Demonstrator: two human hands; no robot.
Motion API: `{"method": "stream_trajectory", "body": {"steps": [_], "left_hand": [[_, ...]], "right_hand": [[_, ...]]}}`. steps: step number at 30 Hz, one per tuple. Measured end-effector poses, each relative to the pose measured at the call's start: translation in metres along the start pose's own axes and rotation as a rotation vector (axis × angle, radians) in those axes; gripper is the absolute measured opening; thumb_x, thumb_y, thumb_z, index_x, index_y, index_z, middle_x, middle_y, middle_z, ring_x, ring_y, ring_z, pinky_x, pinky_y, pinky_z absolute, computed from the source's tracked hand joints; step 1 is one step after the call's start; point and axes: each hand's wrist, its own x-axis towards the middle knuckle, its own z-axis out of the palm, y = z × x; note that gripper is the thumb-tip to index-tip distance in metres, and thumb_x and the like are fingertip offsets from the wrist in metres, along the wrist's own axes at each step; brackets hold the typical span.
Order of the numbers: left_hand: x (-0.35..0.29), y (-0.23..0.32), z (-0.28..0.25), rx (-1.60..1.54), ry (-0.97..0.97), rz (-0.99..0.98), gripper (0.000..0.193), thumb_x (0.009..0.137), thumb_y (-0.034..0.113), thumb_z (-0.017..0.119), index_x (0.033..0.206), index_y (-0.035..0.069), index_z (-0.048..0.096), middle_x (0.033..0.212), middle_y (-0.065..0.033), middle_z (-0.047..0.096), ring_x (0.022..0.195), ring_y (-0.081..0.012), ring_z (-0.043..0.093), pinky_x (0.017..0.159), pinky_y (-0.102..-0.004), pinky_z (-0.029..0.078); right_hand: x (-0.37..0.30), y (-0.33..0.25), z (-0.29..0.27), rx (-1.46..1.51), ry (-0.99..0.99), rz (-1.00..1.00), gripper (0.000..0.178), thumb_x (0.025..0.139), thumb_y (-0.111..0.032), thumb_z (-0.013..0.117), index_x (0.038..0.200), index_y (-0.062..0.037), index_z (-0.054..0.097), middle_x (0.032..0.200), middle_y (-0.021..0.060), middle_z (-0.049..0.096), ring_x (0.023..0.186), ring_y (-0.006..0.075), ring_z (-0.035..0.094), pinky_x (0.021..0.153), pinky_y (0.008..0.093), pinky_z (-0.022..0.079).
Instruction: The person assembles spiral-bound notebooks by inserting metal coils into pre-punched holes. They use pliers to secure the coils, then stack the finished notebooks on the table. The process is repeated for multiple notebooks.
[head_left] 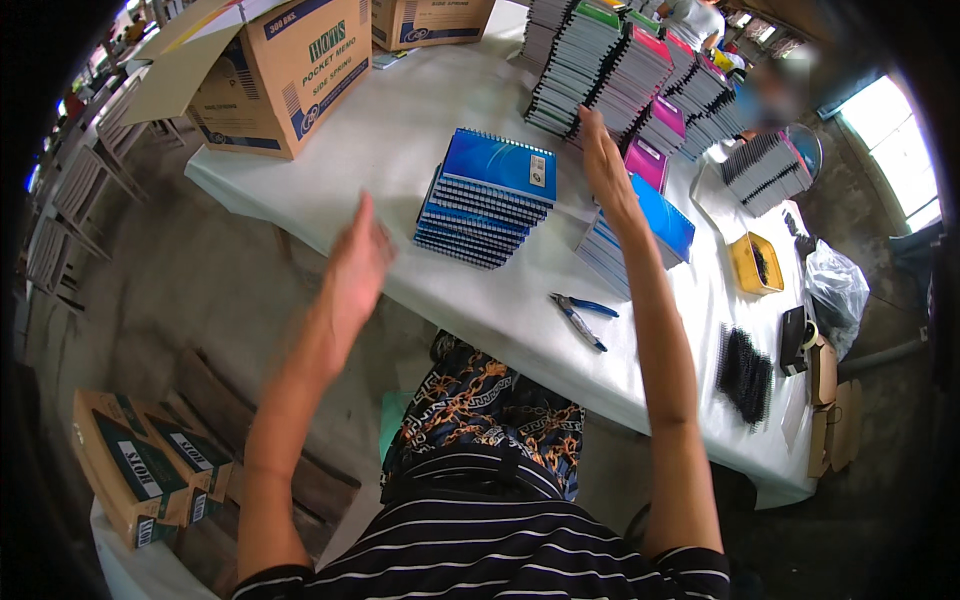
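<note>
Right hand [608, 165], fingers straight and empty, reaches toward the tall notebook stacks [600, 70] just behind the blue spiral notebook pile [485, 197]; left hand [357, 262] open, empty, left of that pile.

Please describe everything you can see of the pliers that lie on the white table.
The pliers are a small hand tool with blue handles and a pale metal nose. They lie flat on the white table, near its front edge, with the handles spread a little. They rest between the blue notebook stack and the black spiral bindings. Nothing touches them but the table cloth. The right hand reaches above and past them towards the tall notebook stacks; the left hand is open in the air, away from them.
</note>
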Motion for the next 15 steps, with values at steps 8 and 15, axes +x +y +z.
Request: {"method": "stream_trajectory", "body": {"steps": [8, 15], "left_hand": [[-0.029, -0.024, 0.075, 0.071, -0.162, -0.149, 0.110, 0.077, 0.080, 0.053, 0.147, 0.001, 0.021, 0.148, -0.0242, 0.029, 0.134, -0.0352, 0.034, 0.109, -0.0552, 0.027], [0.014, 0.016, 0.110, 0.143, -0.244, -0.181, 0.106, 0.077, 0.085, 0.044, 0.147, 0.006, 0.029, 0.143, -0.0145, 0.044, 0.131, -0.0292, 0.042, 0.105, -0.0502, 0.034]], "right_hand": [[0.086, 0.005, 0.015, -0.063, -0.725, 0.384, 0.100, 0.084, -0.082, 0.029, 0.142, -0.0027, 0.043, 0.141, 0.0225, 0.046, 0.134, 0.0330, 0.041, 0.114, 0.0432, 0.027], [0.052, -0.003, 0.037, 0.195, -0.778, 0.663, 0.098, 0.088, -0.078, 0.026, 0.135, 0.0051, 0.046, 0.138, 0.0264, 0.047, 0.132, 0.0326, 0.043, 0.103, 0.0494, 0.042]]}}
